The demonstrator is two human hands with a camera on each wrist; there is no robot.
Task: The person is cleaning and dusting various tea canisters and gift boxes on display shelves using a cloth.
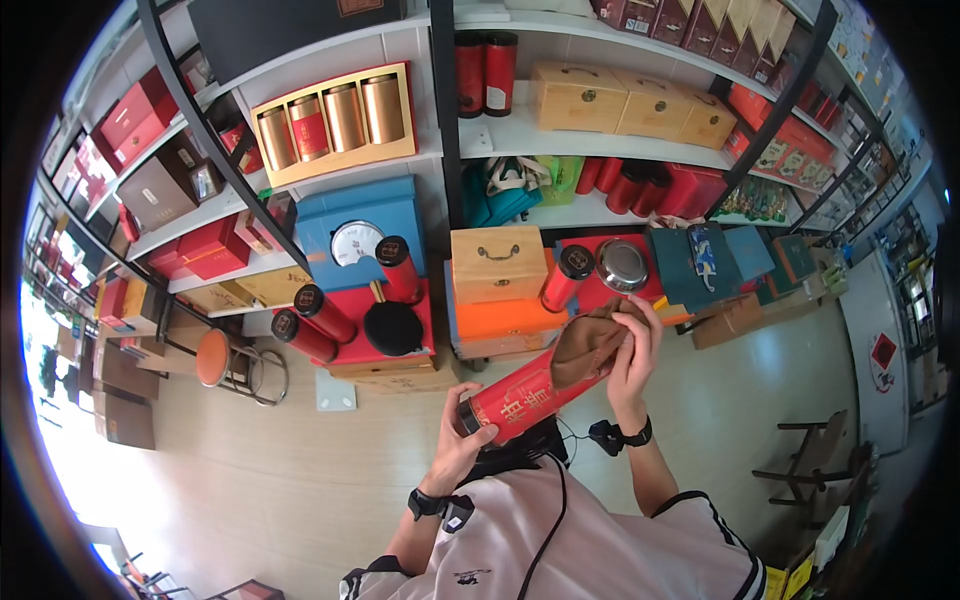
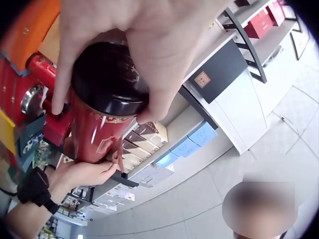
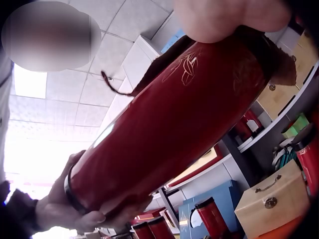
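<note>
A long red canister (image 1: 520,400) with gold characters lies tilted in front of the person's chest. My left hand (image 1: 460,440) grips its lower end, fingers and thumb around the black cap (image 2: 107,82). A brown cloth (image 1: 588,350) drapes over the upper end and hides it; part of it looks like a pouch with a thin cord (image 3: 115,90) hanging off. My right hand (image 1: 634,355) holds the cloth against that end, fingers bent over it. In the left wrist view the right hand (image 2: 82,175) shows beyond the canister.
A red table (image 1: 425,350) bears several black-capped red canisters and a round black object (image 1: 393,328). Beside it a wooden box (image 1: 498,265) stands on orange boxes (image 1: 505,325). Shelves of gift boxes (image 1: 625,100) line the wall behind. An orange stool (image 1: 212,357) stands at left.
</note>
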